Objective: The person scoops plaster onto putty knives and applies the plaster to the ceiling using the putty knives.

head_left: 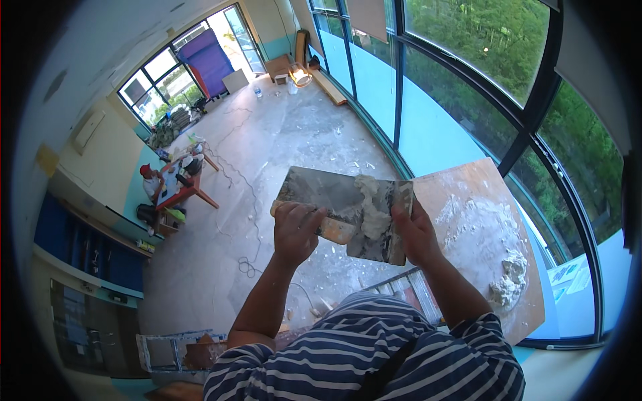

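In the middle of the view I hold stained metal plastering tools up before me. My left hand (295,232) grips a pale wooden handle (336,228) along the front of a flat trowel blade (314,184). My right hand (417,230) is closed on the right edge of the metalwork, where a grey, smeared blade (368,248) reaches lower. A lump of pale plaster (374,217) lies on the metal between my hands. I cannot make out whether the blades are separate or joined. Just right of and beneath my hands is a broad board (428,187) with a plaster pile (508,281).
Below me are a metal ladder (421,297) and a paint-spattered frame (160,351). A person (150,184) sits by a red table (190,190) on the left. Cables (254,227) cross the dusty floor (314,134). Windows (468,53) line the right; a lit lamp (299,75) stands farther back.
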{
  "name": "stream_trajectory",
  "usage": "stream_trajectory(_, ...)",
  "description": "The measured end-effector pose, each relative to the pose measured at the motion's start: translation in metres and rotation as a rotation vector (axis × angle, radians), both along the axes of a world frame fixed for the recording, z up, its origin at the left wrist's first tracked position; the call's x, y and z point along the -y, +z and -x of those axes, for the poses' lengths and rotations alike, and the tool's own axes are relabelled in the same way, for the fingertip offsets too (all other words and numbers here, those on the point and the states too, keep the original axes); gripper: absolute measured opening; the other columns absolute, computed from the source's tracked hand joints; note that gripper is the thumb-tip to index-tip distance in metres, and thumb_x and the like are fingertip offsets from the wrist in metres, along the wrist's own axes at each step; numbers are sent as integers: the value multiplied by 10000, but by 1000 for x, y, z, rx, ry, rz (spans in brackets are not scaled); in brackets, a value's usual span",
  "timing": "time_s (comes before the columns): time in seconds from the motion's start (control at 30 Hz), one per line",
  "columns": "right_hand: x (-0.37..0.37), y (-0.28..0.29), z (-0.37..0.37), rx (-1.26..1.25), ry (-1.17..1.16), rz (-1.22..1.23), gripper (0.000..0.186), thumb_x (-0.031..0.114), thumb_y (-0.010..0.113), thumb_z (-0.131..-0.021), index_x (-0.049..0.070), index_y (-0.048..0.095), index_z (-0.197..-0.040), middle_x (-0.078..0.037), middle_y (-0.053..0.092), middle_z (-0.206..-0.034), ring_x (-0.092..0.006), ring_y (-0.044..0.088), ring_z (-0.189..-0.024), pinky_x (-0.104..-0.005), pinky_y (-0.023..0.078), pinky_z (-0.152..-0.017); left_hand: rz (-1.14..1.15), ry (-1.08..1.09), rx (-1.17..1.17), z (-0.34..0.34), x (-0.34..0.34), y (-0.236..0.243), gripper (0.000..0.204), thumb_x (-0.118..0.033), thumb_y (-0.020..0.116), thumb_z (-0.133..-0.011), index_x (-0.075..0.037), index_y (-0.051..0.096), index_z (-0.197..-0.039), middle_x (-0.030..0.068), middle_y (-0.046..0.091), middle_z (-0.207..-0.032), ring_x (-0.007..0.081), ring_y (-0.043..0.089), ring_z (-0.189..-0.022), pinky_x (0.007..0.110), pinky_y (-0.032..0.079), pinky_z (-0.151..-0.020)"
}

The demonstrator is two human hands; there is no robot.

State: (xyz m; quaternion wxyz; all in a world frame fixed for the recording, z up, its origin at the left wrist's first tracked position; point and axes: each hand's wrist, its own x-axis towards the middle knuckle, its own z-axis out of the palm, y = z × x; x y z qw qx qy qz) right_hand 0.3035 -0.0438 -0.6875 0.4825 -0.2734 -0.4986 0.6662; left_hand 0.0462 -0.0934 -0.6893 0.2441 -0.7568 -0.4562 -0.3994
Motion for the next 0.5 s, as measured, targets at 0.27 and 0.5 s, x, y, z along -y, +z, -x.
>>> stream_trajectory(0.27, -12, -13, 8, -153, -27, 147, 418, 236, 474, -1002, 13, 403, -1348, -103, 564, -1217, -181, 578, -1056, -335, 478, -919, 15, -63, 168, 3, -1, -1, 419, 49, 598, -606, -13, 669, -1015, 121, 630, -925, 302, 585, -891, 416, 462, -817)
stream_trajectory(0.5, -15, -5, 13, -266, -12, 235, 416, 249, 470, -1003, 28, 406, -1349, -102, 576, -1197, -199, 599, -1033, -356, 508, -890, 80, -71, 345, 0, -4, -5, 420, 57, 578, -640, -8, 661, -1046, 134, 638, -911, 311, 599, -853, 431, 463, -837)
